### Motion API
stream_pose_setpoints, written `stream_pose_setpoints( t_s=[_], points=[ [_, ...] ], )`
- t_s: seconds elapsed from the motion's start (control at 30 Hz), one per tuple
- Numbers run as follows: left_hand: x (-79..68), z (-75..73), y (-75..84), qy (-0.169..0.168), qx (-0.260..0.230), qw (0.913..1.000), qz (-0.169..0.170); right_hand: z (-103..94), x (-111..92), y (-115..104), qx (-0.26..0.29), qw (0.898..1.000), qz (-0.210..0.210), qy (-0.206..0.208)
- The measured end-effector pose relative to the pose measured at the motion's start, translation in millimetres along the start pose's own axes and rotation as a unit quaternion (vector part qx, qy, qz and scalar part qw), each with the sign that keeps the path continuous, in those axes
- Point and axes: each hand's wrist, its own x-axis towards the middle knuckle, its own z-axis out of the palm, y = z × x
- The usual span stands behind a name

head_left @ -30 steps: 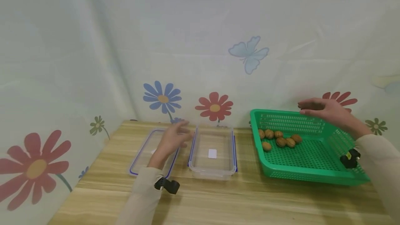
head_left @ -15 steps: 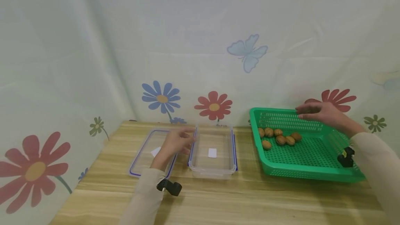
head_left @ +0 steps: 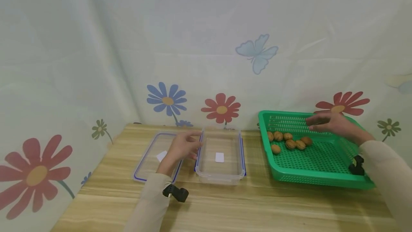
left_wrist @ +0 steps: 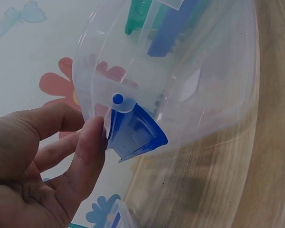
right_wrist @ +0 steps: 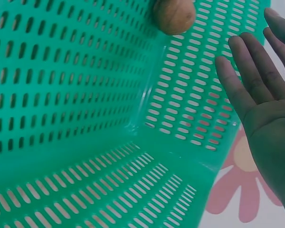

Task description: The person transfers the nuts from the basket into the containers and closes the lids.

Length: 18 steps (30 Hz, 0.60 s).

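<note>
Left hand (head_left: 182, 149) is at the blue latch (left_wrist: 141, 135) on the box (head_left: 220, 179), can't tell if it's pinching; right hand (head_left: 339, 125) hangs loose, holding nothing, by the walnuts (head_left: 290, 144) in the basket (head_left: 317, 174). Careless left tug could skid the box.

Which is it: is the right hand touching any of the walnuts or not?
Apart: the head view shows bare green basket between the right hand and the walnuts.

left hand (head_left: 184, 146) on clear box (head_left: 221, 179), right hand (head_left: 338, 124) well right of it
left: thumb and bent fingers pinch the box's left edge. right: raised, fingers nearly straight, palm facing its wrist cam.
</note>
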Motion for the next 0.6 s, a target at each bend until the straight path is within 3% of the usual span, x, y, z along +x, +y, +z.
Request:
stream_pose_setpoints(
  t_s=[0.17,0.6],
  points=[
    [-0.4,-0.6,0.3,0.000,-0.008,1.0000,-0.002,3.2,-1,2,-0.007,1.000,0.024,-0.018],
    [0.1,-2.5,-4.3,-0.011,-0.026,0.9996,-0.006,19.2,3,10,0.007,0.997,0.036,-0.065]
  ],
)
